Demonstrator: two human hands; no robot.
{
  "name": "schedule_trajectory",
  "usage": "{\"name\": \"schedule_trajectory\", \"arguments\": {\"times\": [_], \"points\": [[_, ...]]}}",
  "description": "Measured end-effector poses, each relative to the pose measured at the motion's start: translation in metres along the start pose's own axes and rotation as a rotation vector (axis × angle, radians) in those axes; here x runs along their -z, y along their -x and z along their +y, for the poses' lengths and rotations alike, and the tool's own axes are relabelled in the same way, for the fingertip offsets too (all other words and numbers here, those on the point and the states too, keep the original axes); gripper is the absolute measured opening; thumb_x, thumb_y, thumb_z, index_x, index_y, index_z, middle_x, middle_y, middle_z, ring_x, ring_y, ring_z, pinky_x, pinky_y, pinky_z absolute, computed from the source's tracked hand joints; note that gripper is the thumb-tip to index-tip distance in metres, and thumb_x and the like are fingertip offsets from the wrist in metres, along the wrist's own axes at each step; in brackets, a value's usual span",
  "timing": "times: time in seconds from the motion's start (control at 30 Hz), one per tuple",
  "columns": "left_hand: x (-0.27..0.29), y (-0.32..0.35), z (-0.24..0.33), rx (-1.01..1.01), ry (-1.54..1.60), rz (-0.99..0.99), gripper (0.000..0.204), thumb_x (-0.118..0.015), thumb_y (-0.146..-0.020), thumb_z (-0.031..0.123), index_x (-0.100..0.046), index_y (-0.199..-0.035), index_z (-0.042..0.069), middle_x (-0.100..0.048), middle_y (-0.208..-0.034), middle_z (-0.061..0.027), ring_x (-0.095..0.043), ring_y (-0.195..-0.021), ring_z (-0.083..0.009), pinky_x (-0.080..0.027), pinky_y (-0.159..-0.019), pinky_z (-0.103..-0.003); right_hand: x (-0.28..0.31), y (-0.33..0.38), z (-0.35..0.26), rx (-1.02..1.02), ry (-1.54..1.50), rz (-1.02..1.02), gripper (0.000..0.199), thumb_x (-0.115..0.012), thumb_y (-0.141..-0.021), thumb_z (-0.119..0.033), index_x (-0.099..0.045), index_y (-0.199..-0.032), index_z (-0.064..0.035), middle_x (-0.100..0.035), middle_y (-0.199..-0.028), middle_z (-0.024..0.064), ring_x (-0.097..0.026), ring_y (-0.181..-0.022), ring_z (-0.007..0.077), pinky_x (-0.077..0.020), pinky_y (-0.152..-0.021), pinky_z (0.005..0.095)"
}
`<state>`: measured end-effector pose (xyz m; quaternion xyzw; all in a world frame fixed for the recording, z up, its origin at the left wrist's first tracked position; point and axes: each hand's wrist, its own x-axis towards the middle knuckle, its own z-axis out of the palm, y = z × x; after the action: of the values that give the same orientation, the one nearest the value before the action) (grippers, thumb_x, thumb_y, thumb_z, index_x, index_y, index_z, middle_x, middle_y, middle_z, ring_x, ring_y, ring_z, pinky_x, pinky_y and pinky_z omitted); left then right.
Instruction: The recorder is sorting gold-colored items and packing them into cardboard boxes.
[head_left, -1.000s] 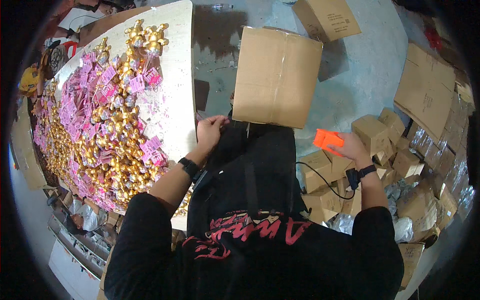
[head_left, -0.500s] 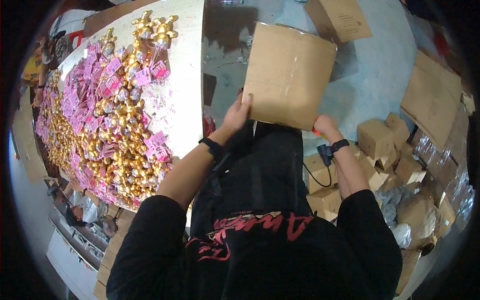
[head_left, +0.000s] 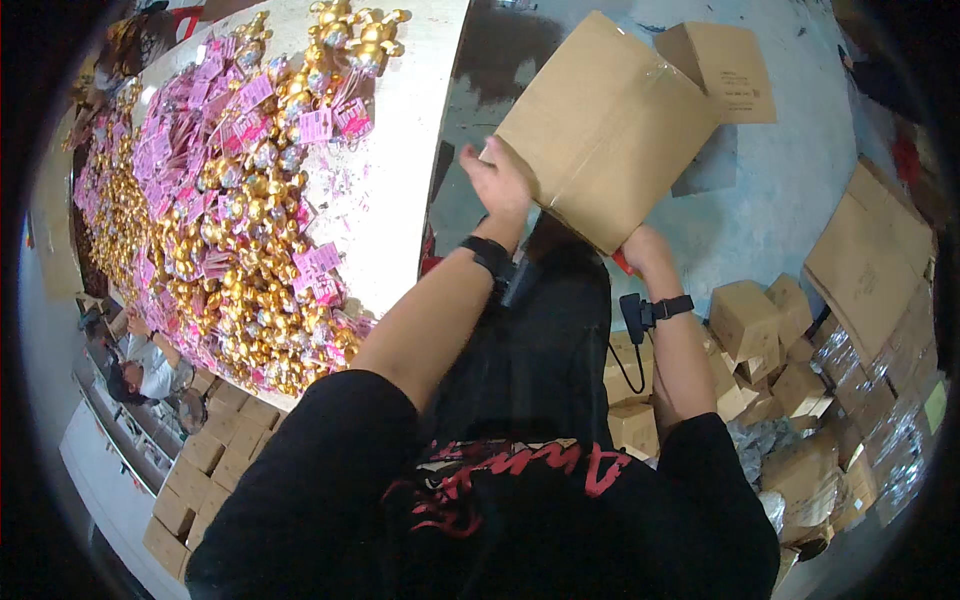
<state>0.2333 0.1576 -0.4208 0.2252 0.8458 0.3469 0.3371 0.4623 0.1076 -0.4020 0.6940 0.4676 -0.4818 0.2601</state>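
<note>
Fingers [head_left: 471, 158] of the left hand [head_left: 503, 187] spread apart at the cardboard carton [head_left: 612, 130]. Right hand [head_left: 649, 250] grips a mostly hidden orange object [head_left: 622, 263].

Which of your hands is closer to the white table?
Left. The left hand is just right of the white table, at the large carton; the right hand is farther right, at the carton's lower corner.

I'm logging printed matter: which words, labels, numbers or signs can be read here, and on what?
Black shirt: large red lettering, which I won't transcribe.
Pink tags on the table: print too small to read.
Carton beyond the held box: dark print too small to read.
</note>
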Motion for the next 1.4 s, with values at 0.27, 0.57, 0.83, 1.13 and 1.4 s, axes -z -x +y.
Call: {"name": "schedule_trajectory", "arguments": {"times": [0.27, 0.57, 0.83, 1.13, 1.4], "points": [[-0.022, 0.135, -0.088, 0.671, 0.103, -0.843, 0.077, -0.052, -0.094, 0.063, -0.045, -0.137, -0.001, -0.056, -0.123, -0.0145, -0.058, -0.109, -0.0256, -0.045, -0.091, -0.037, -0.019, -0.009, -0.029, 0.132, 0.22, 0.103, 0.029, -0.064, -0.085, -0.029, -0.073, -0.091, -0.0018, -0.07, -0.097, 0.0231, -0.067, -0.095, 0.0417, -0.0544, -0.08, 0.0485], [0.058, -0.046, -0.114, 0.526, 0.468, -0.474, 0.048, -0.055, -0.098, 0.042, -0.058, -0.128, 0.005, -0.067, -0.116, -0.0109, -0.063, -0.104, -0.022, -0.048, -0.091, -0.034, 0.047, 0.036, -0.022, -0.095, -0.048, 0.378, 0.053, -0.06, -0.089, -0.051, -0.07, -0.1, -0.0006, -0.07, -0.098, 0.0235, -0.067, -0.093, 0.0414, -0.0531, -0.082, 0.049], [0.019, 0.022, -0.053, 0.461, 0.131, -1.132, 0.054, -0.05, -0.101, 0.049, -0.056, -0.129, 0.003, -0.059, -0.116, -0.0076, -0.059, -0.097, -0.0177, -0.049, -0.084, -0.033, 0.027, 0.065, -0.044, 0.032, 0.061, 0.253, 0.053, -0.061, -0.089, -0.051, -0.069, -0.105, -0.001, -0.069, -0.102, 0.024, -0.067, -0.097, 0.0396, -0.0522, -0.084, 0.047], [0.187, -0.01, 0.026, 0.268, 0.556, -1.008, 0.045, -0.058, -0.101, 0.031, -0.054, -0.131, -0.002, -0.062, -0.125, -0.0088, -0.059, -0.114, -0.0164, -0.047, -0.101, -0.033, 0.014, 0.098, -0.198, 0.458, -1.65, -0.667, 0.043, -0.054, -0.102, -0.039, -0.064, -0.114, 0.0016, -0.069, -0.109, 0.0075, -0.067, -0.093, 0.0143, -0.0532, -0.086, 0.0302], [0.256, -0.077, 0.007, -0.199, -0.567, -0.377, 0.039, -0.065, -0.094, 0.03, -0.057, -0.117, 0.0, -0.069, -0.078, -0.0138, -0.068, -0.073, -0.0213, -0.052, -0.066, -0.036, -0.024, 0.037, -0.219, 0.616, -0.556, 0.266, 0.045, -0.066, -0.09, -0.043, -0.062, -0.099, 0.0012, -0.068, -0.087, 0.0201, -0.066, -0.088, 0.0379, -0.0523, -0.081, 0.0439]]}}
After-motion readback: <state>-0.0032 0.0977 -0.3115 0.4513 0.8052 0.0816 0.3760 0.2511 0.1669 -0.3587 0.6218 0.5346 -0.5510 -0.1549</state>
